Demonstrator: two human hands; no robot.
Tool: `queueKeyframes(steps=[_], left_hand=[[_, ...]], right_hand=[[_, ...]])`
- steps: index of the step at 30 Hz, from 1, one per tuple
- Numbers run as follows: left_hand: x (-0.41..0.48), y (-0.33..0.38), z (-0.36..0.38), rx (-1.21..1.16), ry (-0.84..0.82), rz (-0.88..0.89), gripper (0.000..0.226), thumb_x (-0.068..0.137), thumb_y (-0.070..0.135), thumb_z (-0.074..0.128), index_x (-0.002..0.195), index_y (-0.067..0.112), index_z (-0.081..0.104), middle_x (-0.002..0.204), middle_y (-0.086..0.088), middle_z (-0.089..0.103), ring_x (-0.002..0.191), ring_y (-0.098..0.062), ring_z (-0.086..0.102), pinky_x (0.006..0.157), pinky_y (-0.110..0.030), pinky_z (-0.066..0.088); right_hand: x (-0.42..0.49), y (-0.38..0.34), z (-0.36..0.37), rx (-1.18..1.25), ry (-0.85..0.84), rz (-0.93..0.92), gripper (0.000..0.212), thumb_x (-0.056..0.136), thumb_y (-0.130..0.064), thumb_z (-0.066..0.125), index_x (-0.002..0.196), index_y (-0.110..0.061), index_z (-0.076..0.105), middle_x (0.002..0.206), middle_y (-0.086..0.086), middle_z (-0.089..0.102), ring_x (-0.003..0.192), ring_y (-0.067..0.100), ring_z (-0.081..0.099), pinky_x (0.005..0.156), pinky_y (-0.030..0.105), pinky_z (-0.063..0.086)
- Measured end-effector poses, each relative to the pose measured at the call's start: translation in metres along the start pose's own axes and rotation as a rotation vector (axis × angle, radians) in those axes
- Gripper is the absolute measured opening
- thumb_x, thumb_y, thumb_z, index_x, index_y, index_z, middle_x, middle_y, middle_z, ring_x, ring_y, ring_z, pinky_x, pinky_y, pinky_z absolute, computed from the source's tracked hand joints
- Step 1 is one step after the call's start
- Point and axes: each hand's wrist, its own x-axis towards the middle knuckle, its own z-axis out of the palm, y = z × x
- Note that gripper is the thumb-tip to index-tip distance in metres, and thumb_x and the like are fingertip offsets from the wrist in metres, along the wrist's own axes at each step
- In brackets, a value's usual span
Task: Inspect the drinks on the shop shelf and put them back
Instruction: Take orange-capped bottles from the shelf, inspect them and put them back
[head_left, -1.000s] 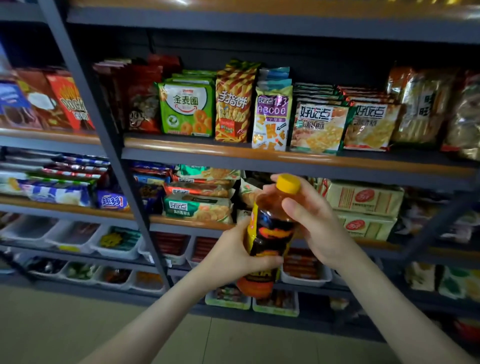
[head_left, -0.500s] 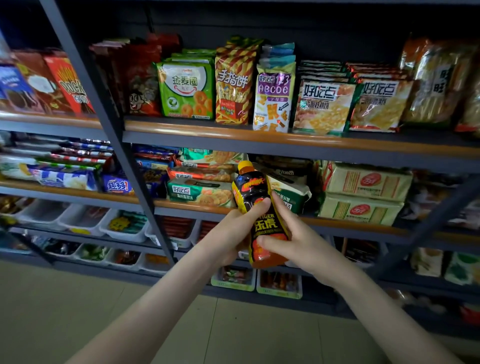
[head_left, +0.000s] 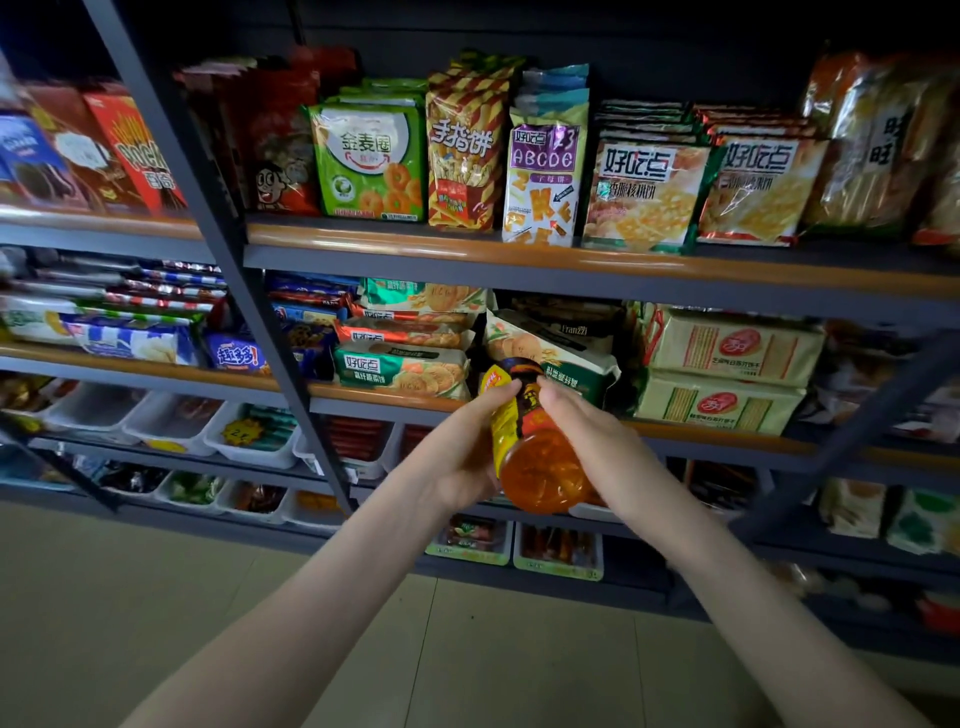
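Both hands hold the orange drink bottle (head_left: 530, 441) tipped base-near before the shelf (head_left: 571, 262): left hand (head_left: 462, 452) and right hand (head_left: 587, 436), each grip clamped around it.

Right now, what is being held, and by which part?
One orange drink bottle, its base tipped toward the camera. The left hand and right hand grip its labelled body from either side; the base is left bare.

orange drink bottle (head_left: 540, 467) | yellow-black label | tilted, base toward camera | mid-air
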Motion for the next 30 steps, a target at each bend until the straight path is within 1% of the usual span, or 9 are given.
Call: queueKeyframes(steps=[4, 8, 12, 15, 19, 22, 25, 27, 30], left_hand=[[0.005, 0.000, 0.004, -0.005, 0.100, -0.013, 0.037, 0.090, 0.031, 0.064, 0.116, 0.005, 0.060, 0.089, -0.014, 0.072, 0.071, -0.027, 0.070, 0.053, -0.036, 0.057], [0.009, 0.000, 0.012, 0.064, 0.180, 0.045, 0.034, 0.088, 0.025, 0.068, 0.113, 0.005, 0.058, 0.092, -0.014, 0.070, 0.075, -0.026, 0.070, 0.050, -0.033, 0.056], [0.007, 0.008, 0.004, 0.149, 0.220, 0.246, 0.066, 0.081, 0.026, 0.077, 0.130, 0.005, 0.039, 0.108, -0.020, 0.068, 0.082, -0.028, 0.073, 0.058, -0.031, 0.058], [0.006, 0.013, -0.001, 0.232, 0.131, 0.360, 0.073, 0.080, 0.028, 0.078, 0.134, 0.001, 0.037, 0.105, -0.018, 0.069, 0.090, -0.025, 0.072, 0.074, -0.029, 0.059], [0.009, 0.014, 0.019, 0.173, -0.107, 0.350, 0.042, 0.081, 0.027, 0.062, 0.117, 0.006, 0.057, 0.108, -0.012, 0.069, 0.094, -0.023, 0.068, 0.077, -0.033, 0.058], [0.012, 0.020, 0.030, 0.196, -0.062, 0.426, 0.036, 0.078, 0.025, 0.065, 0.109, 0.008, 0.059, 0.098, -0.008, 0.073, 0.086, -0.021, 0.071, 0.069, -0.033, 0.059], [0.018, 0.029, 0.036, 0.416, 0.075, 0.478, 0.023, 0.085, 0.020, 0.070, 0.103, 0.011, 0.060, 0.097, -0.009, 0.074, 0.082, -0.021, 0.072, 0.071, -0.037, 0.060], [0.021, 0.037, 0.041, 0.583, 0.152, 0.523, 0.028, 0.081, 0.021, 0.077, 0.103, 0.014, 0.062, 0.097, -0.006, 0.074, 0.083, -0.019, 0.072, 0.072, -0.035, 0.059], [0.025, 0.049, 0.054, 0.809, 0.161, 0.598, 0.036, 0.073, 0.030, 0.084, 0.103, 0.018, 0.066, 0.094, 0.000, 0.075, 0.086, -0.015, 0.072, 0.075, -0.032, 0.057]], right_hand=[[-0.020, -0.007, -0.008, -0.507, 0.091, -0.126, 0.087, 0.073, -0.081, 0.029, 0.146, -0.035, 0.030, 0.138, -0.008, 0.037, 0.131, 0.014, 0.034, 0.104, 0.035, 0.035], [-0.019, 0.014, 0.004, -0.737, 0.108, -0.206, 0.085, 0.082, -0.056, 0.064, 0.148, -0.031, 0.018, 0.141, -0.002, 0.037, 0.125, 0.020, 0.044, 0.094, 0.033, 0.045], [-0.010, 0.028, -0.008, -0.081, 0.186, -0.153, 0.053, 0.084, -0.033, 0.071, 0.129, -0.036, 0.045, 0.113, -0.011, 0.059, 0.092, 0.005, 0.062, 0.074, 0.019, 0.050], [0.004, 0.035, -0.023, 0.528, 0.074, -0.041, 0.042, 0.083, -0.027, 0.072, 0.122, -0.026, 0.055, 0.118, 0.009, 0.064, 0.097, 0.019, 0.067, 0.081, 0.035, 0.057], [0.011, 0.042, -0.026, 0.994, -0.112, 0.041, 0.052, 0.080, -0.031, 0.057, 0.125, -0.005, 0.054, 0.114, 0.025, 0.065, 0.099, 0.038, 0.065, 0.080, 0.046, 0.058], [0.019, 0.042, -0.040, 0.867, -0.153, 0.071, 0.052, 0.082, -0.038, 0.059, 0.123, -0.007, 0.055, 0.119, 0.027, 0.063, 0.106, 0.043, 0.061, 0.086, 0.052, 0.055], [0.030, 0.033, -0.060, 0.388, -0.022, -0.011, 0.050, 0.081, -0.052, 0.063, 0.122, -0.024, 0.056, 0.122, 0.009, 0.063, 0.110, 0.024, 0.062, 0.096, 0.048, 0.050], [0.035, 0.022, -0.074, 0.182, 0.054, -0.113, 0.061, 0.079, -0.062, 0.063, 0.131, -0.037, 0.044, 0.124, -0.004, 0.058, 0.111, 0.013, 0.060, 0.100, 0.044, 0.046], [0.039, -0.001, -0.092, 0.121, 0.043, -0.299, 0.072, 0.081, -0.050, 0.063, 0.136, -0.060, 0.018, 0.132, -0.016, 0.044, 0.112, 0.003, 0.057, 0.094, 0.028, 0.046]])
